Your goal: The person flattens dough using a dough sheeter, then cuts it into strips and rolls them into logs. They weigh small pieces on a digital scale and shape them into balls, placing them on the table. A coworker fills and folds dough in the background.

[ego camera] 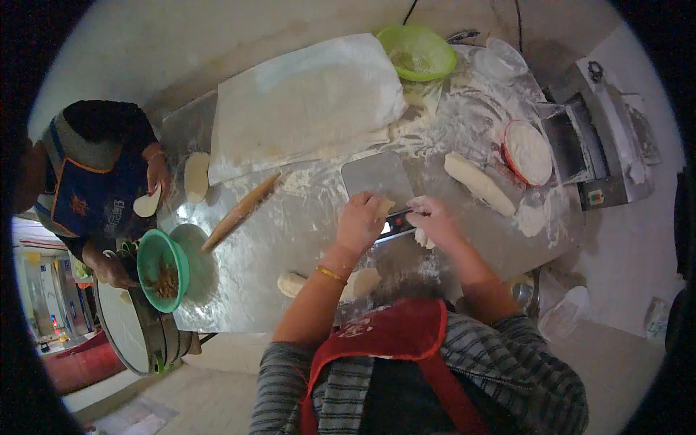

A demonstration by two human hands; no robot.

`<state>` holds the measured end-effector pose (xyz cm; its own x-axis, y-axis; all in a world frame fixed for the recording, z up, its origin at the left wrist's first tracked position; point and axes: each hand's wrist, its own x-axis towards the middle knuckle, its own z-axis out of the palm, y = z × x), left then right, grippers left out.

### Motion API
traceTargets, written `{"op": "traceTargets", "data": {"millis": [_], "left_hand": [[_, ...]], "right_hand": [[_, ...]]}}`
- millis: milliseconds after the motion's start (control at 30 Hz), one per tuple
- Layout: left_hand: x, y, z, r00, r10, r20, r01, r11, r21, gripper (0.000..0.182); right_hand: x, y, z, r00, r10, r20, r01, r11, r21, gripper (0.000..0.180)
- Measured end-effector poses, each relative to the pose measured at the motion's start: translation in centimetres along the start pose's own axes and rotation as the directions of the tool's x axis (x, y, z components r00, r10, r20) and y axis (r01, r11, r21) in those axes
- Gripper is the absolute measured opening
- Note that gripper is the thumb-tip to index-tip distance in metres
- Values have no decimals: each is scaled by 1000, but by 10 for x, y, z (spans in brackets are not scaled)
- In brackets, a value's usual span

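Observation:
My left hand (356,225) is closed around a small piece of dough (385,207) at the front of a kitchen scale (379,173). The scale's steel platform is bare behind my fingers, and its lit display shows between my hands. My right hand (437,220) curls at the scale's front right corner. A pale lump of dough (424,239) shows just below its fingers; whether they grip it is unclear. Two dough pieces lie near the table's front edge, one (291,284) left of my left forearm and another (363,283) right of it, partly hidden.
A rolling pin (242,212) and green bowl of brown filling (165,285) are leftward. A co-worker's hand (157,176) holds flat dough (147,204). White cloth (304,103) lies behind; a dough log (478,182), flour bowl (528,153) and steel machine (592,141) stand right.

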<state>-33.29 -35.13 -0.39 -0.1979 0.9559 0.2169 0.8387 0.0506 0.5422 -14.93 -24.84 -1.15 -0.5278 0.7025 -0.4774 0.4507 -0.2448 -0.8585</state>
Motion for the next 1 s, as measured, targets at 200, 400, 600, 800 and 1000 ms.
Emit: {"op": "traceTargets", "data": {"millis": [200, 400, 600, 800, 1000], "left_hand": [[-8, -4, 5, 918, -273, 286, 391, 523, -757, 61], [-19, 11, -5, 925, -268, 268, 350, 334, -875, 63], [-22, 18, -14, 822, -244, 515, 498, -133, -857, 45], [-22, 24, -18, 805, -267, 530, 482, -226, -846, 25], [-25, 33, -17, 740, -312, 596, 530, -274, -802, 24]], "right_hand": [[4, -10, 21, 989, -103, 110, 91, 990, 111, 37], [4, -16, 23, 976, -148, 161, 127, 983, 135, 22], [-9, -37, 26, 980, -165, 108, 160, 986, 57, 33], [-30, -67, 22, 953, -251, 171, 284, 935, -213, 31], [-33, -59, 24, 907, -418, 51, 394, 799, -454, 34]]}}
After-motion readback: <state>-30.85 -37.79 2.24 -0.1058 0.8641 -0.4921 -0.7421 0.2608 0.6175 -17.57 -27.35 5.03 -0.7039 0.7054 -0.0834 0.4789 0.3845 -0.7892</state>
